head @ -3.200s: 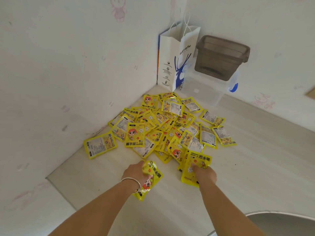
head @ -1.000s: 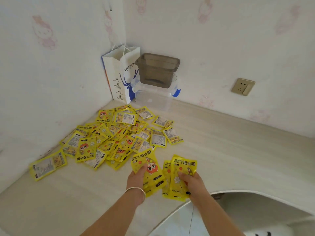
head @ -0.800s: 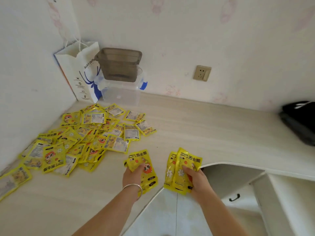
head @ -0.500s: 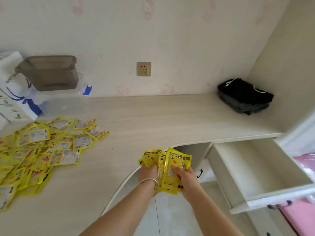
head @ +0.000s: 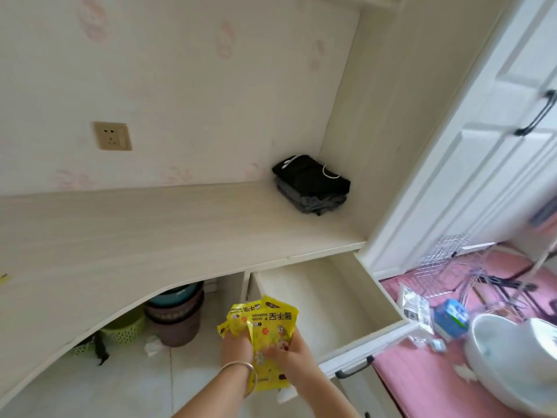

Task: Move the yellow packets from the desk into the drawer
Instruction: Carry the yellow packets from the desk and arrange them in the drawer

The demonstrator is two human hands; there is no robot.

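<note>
Both my hands hold one bunch of yellow packets (head: pixel 265 322) in the air, in front of the desk's curved edge. My left hand (head: pixel 236 346), with a silver bangle on the wrist, grips the bunch from the left. My right hand (head: pixel 291 354) grips it from the right. The pulled-out white drawer (head: pixel 325 300) stands just right of the bunch, its inside bare. One corner of a yellow packet on the desk (head: pixel 4 278) shows at the left edge; the heap itself is out of view.
Folded black and grey clothes (head: pixel 312 184) lie at the desk's (head: pixel 150 236) back right corner. Bins and baskets (head: pixel 174 315) stand under the desk. A white cupboard door (head: pixel 482 146) rises on the right, over a pink mat (head: pixel 422 372) with a white bowl (head: pixel 512 360) and small items.
I have turned right, away from the heap of packets. Both handfuls have come together into one bunch and moved off the desk toward the open drawer.
</note>
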